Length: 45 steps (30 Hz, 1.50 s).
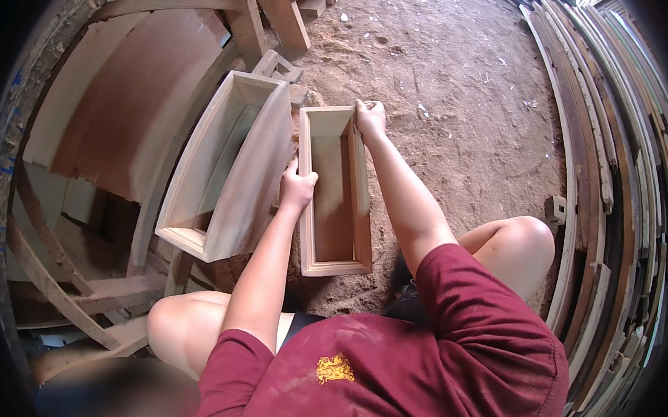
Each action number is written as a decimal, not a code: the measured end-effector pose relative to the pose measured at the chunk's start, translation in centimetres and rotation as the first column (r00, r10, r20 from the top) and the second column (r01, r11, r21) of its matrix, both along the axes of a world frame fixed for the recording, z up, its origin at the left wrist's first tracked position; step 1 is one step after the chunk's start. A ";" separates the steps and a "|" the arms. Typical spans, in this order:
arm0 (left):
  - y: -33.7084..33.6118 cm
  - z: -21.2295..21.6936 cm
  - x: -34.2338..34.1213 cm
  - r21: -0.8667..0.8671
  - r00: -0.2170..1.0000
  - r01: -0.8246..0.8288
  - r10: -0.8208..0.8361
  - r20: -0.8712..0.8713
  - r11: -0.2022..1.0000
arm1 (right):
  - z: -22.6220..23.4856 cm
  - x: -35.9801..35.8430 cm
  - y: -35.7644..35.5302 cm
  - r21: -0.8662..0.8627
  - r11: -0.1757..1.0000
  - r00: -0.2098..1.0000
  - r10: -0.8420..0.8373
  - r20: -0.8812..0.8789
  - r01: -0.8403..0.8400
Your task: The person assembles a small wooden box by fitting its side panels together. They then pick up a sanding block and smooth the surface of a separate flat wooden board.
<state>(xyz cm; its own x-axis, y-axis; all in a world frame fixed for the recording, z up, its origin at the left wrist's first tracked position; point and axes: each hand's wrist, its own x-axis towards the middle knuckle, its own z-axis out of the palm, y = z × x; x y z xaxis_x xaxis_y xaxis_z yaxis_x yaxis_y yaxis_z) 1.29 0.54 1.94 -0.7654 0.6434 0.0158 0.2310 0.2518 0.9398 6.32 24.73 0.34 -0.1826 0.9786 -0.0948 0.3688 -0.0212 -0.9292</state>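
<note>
In front of me is a narrow wooden drawer-like box (362,207), its hollow inside facing up. My left hand (298,188) grips its left side wall about midway along. At the far right corner, my right hand (371,117) is closed over the rim, with the fingertips partly hidden. A larger wooden box (255,167) of similar make sits tilted just left of it, its open side up; neither hand touches that one.
Long boards (586,120) are stacked along the right. Wooden frames and a brown panel (114,114) stand at the left. Small wood blocks (280,66) lie beyond the larger box. Sandy ground (448,74) with scattered bits stretches ahead, and a wood block (555,209) rests by my right knee.
</note>
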 end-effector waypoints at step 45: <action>-0.9 -0.1 -0.6 -0.098 0.996 0.036 -0.028 0.080 0.995 | 1.0 1.7 -2.2 -0.001 0.967 0.944 0.249 0.218 -0.255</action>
